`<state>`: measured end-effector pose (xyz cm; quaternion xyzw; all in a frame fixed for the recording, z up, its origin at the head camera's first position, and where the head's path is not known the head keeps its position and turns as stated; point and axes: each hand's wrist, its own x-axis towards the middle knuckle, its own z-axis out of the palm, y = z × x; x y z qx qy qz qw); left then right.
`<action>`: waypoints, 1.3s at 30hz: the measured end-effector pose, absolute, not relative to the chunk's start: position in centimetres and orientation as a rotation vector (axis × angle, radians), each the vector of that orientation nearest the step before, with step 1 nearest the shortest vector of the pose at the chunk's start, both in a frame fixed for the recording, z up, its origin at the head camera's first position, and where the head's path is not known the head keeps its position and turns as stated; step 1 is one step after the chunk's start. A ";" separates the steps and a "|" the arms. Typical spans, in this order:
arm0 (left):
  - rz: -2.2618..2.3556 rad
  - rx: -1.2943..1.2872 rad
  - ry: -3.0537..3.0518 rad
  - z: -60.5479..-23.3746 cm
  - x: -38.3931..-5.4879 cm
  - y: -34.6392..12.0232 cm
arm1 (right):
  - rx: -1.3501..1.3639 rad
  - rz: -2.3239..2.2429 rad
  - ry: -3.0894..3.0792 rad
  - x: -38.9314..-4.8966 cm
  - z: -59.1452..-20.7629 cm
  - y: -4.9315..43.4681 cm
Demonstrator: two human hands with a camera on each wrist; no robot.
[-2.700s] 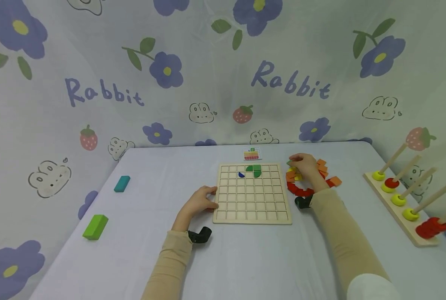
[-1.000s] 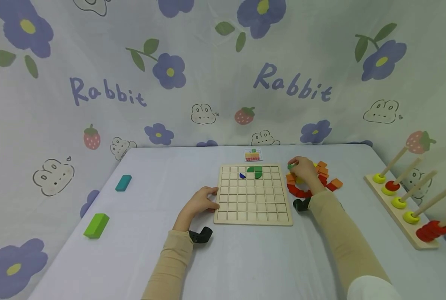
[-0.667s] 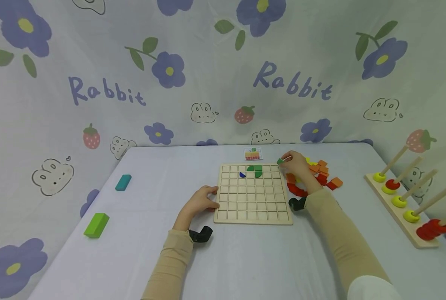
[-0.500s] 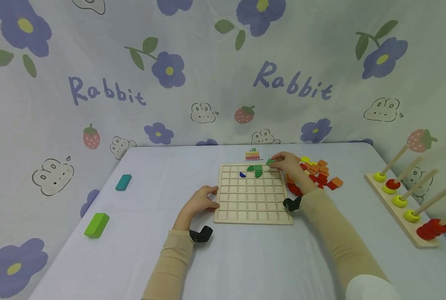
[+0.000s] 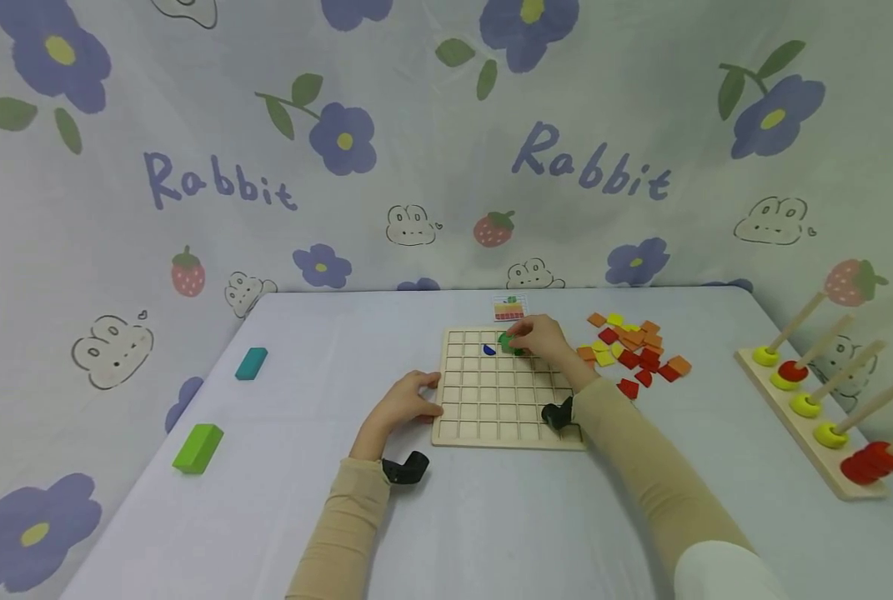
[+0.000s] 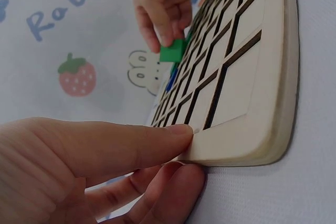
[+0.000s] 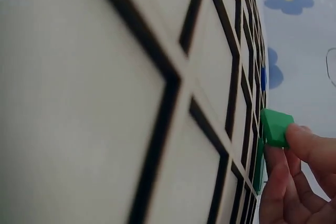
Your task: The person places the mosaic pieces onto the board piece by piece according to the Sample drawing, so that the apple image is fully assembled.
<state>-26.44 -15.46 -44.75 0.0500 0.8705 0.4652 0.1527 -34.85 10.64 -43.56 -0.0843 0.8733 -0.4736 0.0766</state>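
Observation:
A wooden grid board [image 5: 484, 408] lies in the middle of the white table in the head view. My left hand [image 5: 403, 403] grips its left edge, the thumb [image 6: 152, 142] on top and the fingers curled against the side. Over the board's far part, my right hand [image 5: 544, 340] pinches a green square tile [image 7: 276, 128] between thumb and fingers. Other green pieces [image 7: 259, 166] sit on the board just below that tile, partly hidden by the hand. A small blue rounded piece [image 5: 489, 350] lies in a cell to their left.
A small pattern card [image 5: 509, 308] lies behind the board. Loose red, orange and yellow tiles [image 5: 629, 337] are scattered right of it. A peg stand with beads [image 5: 814, 425] stands far right. A teal block [image 5: 251, 363] and a green block [image 5: 198, 448] lie left.
My right hand has picked a green tile from the loose pile and carried it left over the board, beside the green pieces. My left hand has stayed on the board's edge.

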 end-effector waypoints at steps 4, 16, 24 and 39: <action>1.340 0.139 2.496 -44.8 -26.4 -15.4 | -0.271 -1.345 2.672 -34.8 -43.6 10.4; 1.356 0.142 2.477 -44.9 -26.5 -15.4 | -0.370 -1.046 2.796 -35.2 -44.1 10.1; 1.345 0.141 2.488 -44.9 -26.4 -15.4 | -0.410 -1.049 2.830 -34.7 -44.0 10.1; 1.376 0.133 2.486 -45.2 -26.5 -15.5 | -0.103 -1.267 2.743 -34.0 -42.6 18.6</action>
